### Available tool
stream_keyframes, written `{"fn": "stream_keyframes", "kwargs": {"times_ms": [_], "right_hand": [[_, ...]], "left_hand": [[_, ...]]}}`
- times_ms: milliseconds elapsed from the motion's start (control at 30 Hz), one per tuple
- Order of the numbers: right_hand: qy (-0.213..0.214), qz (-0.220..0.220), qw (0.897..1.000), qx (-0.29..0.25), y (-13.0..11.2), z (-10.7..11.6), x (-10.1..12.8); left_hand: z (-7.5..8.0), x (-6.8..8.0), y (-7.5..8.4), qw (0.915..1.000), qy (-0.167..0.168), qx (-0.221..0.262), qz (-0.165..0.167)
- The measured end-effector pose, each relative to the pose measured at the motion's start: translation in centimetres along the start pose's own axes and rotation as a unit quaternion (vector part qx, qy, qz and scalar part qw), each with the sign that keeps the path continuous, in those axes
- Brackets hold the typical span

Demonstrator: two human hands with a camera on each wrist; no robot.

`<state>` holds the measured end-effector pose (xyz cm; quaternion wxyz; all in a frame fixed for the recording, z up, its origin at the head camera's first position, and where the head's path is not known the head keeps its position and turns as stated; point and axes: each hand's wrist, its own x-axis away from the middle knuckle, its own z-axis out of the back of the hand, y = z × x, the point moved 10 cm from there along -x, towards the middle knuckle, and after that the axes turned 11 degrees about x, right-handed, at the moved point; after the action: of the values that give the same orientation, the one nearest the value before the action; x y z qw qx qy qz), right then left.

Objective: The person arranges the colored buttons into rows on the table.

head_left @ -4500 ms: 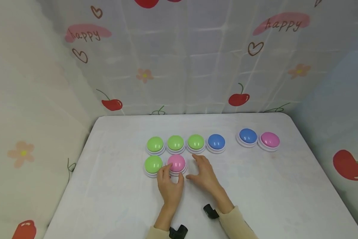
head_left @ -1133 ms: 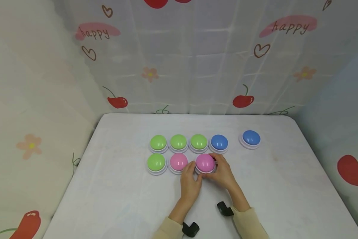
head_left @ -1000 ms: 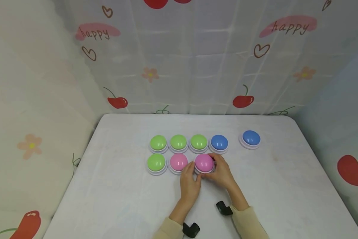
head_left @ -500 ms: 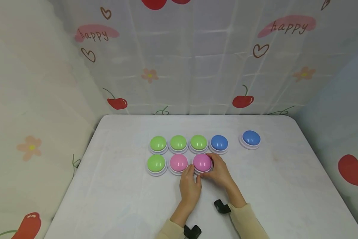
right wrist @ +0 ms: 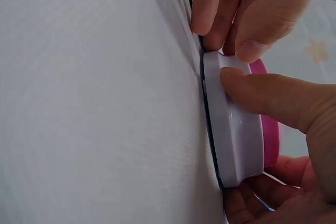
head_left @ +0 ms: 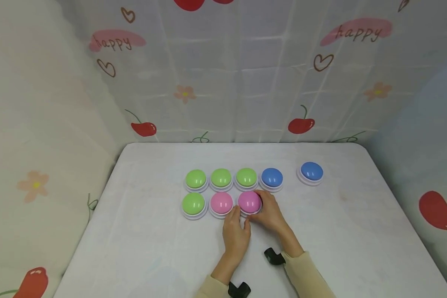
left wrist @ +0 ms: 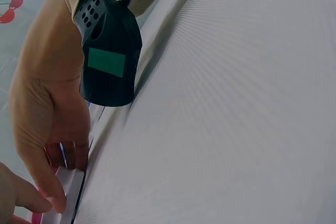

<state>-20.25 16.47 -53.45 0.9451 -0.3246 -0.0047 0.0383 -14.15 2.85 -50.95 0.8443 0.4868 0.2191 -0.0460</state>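
A push button with a darker pink dome and white base [head_left: 249,202] stands in the front row. My right hand [head_left: 271,213] grips it, thumb along the front of the base and fingers around the right and far side. In the right wrist view, the right thumb [right wrist: 257,93] lies across the white base. My left hand [head_left: 236,236] has its fingers at the gap between this button and the lighter pink push button [head_left: 221,203]. Its fingertips touch the held button's left end, fingers fairly straight. A green push button [head_left: 193,203] stands left of the pink pair.
Behind stands a row of three green push buttons [head_left: 221,177] and one blue push button [head_left: 271,177]. Another blue push button [head_left: 311,171] sits apart, farther right. The white table [head_left: 141,248] ends at a printed curtain [head_left: 238,74] at the back.
The darker pink button came from beside the far-right blue button into the front row. Over the last second my right hand slid it left toward the lighter pink one. My left hand hardly moved lately.
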Motion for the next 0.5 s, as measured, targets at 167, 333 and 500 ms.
{"fn": "stream_keyframes", "kwargs": {"times_ms": [167, 333, 500], "right_hand": [[-0.002, 0.000, 1.000, -0.001, -0.3, -0.3, 0.0], [-0.005, -0.001, 1.000, 0.006, -0.2, 0.1, 0.2], [-0.003, -0.018, 1.000, -0.005, 1.0, 2.2, 0.6]], "left_hand": [[0.1, -0.1, -0.4, 0.9999, -0.002, 0.005, 0.009], [0.3, -0.1, -0.2, 0.9999, 0.007, -0.002, 0.009], [1.1, 0.0, 0.9, 0.9990, 0.042, -0.007, -0.015]]}}
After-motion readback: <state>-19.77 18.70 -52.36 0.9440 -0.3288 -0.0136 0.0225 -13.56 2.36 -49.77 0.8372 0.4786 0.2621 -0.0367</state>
